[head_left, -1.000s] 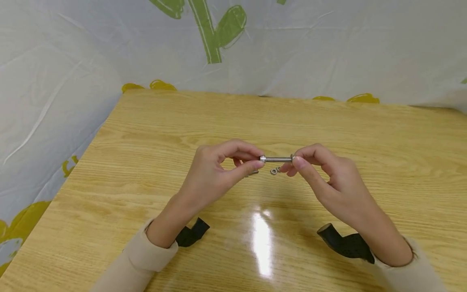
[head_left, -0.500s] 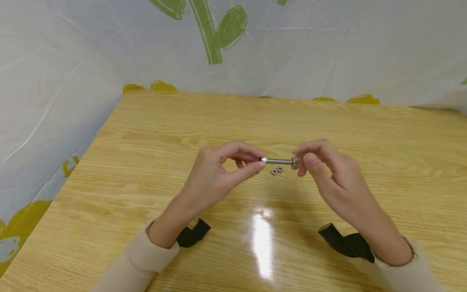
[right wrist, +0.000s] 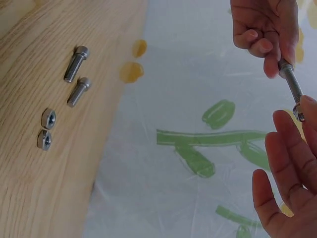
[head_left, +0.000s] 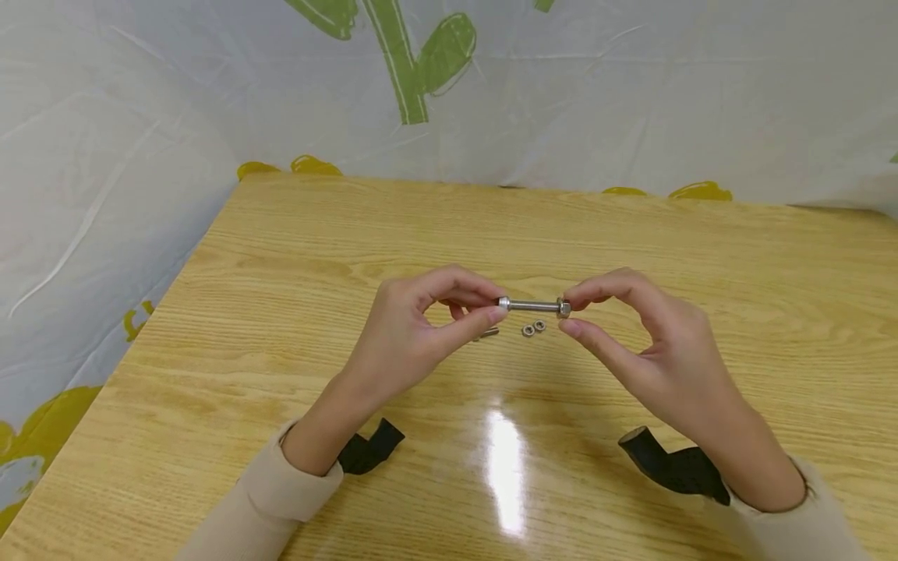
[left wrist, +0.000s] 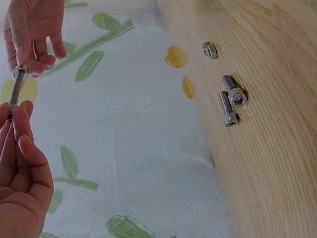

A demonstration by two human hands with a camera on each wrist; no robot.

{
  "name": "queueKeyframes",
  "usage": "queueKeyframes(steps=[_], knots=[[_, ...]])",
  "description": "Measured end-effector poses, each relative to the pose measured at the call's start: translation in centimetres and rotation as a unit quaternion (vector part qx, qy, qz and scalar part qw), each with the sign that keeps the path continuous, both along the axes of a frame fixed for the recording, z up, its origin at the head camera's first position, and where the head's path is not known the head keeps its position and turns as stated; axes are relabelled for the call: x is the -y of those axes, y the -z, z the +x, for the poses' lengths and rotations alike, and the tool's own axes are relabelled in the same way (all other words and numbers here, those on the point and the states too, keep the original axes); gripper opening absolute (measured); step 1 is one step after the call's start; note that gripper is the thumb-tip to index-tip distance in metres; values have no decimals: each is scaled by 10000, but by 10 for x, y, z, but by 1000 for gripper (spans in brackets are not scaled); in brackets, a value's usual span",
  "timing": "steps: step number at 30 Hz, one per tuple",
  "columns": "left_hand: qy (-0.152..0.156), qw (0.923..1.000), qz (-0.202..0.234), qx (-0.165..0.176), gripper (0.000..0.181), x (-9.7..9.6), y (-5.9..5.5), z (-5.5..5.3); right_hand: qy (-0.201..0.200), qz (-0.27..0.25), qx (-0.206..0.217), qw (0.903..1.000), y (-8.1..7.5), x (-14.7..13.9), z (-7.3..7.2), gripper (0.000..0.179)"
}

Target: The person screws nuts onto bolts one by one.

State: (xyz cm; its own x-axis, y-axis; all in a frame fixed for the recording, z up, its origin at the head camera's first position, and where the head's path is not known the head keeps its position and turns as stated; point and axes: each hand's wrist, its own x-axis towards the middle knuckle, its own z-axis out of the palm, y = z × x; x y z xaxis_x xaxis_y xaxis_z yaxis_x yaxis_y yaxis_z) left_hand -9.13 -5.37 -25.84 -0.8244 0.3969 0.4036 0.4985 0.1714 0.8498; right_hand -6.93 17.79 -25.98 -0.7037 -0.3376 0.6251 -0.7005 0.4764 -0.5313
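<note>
A long silver socket-head bolt [head_left: 533, 306] is held level above the table, its threaded end pointing right. My left hand [head_left: 421, 327] pinches the bolt's head between thumb and fingertips, which partly cover it. A hex nut [head_left: 564, 308] sits on the far end of the bolt. Around that nut, my right hand [head_left: 652, 343] has its index finger above and thumb below, pinching it. In the right wrist view the nut [right wrist: 298, 113] shows between the right hand's fingertips, with the other fingers spread loosely.
Two loose nuts [right wrist: 46, 129] lie side by side on the wooden table [head_left: 316, 234]. Two shorter socket-head bolts [left wrist: 232, 101] lie near them, partly hidden behind the left thumb in the head view. A patterned white cloth [head_left: 561, 101] hangs behind the table.
Half a second ago the right thumb stood away from the nut; now thumb and index finger close on it from below and above. The left hand keeps its pinch almost unmoved.
</note>
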Motion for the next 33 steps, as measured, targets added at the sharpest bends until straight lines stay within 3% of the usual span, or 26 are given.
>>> queueKeyframes(steps=[11, 17, 25, 33], knots=[[-23, 10000, 5, 49, 11, 0, 0, 1, 53, 2, 274, 9996, 0, 2, 2, 22], [5, 10000, 42, -13, 11, -3, -1, 3, 235, 74, 500, 9984, 4, 5, 4, 8], [108, 9998, 51, -158, 9, -8, 0, 7, 622, -135, 1314, 9893, 9, 16, 9, 29], [143, 9998, 26, -148, 9, -9, 0, 7, 791, -514, 1390, 9858, 8, 10, 7, 38]])
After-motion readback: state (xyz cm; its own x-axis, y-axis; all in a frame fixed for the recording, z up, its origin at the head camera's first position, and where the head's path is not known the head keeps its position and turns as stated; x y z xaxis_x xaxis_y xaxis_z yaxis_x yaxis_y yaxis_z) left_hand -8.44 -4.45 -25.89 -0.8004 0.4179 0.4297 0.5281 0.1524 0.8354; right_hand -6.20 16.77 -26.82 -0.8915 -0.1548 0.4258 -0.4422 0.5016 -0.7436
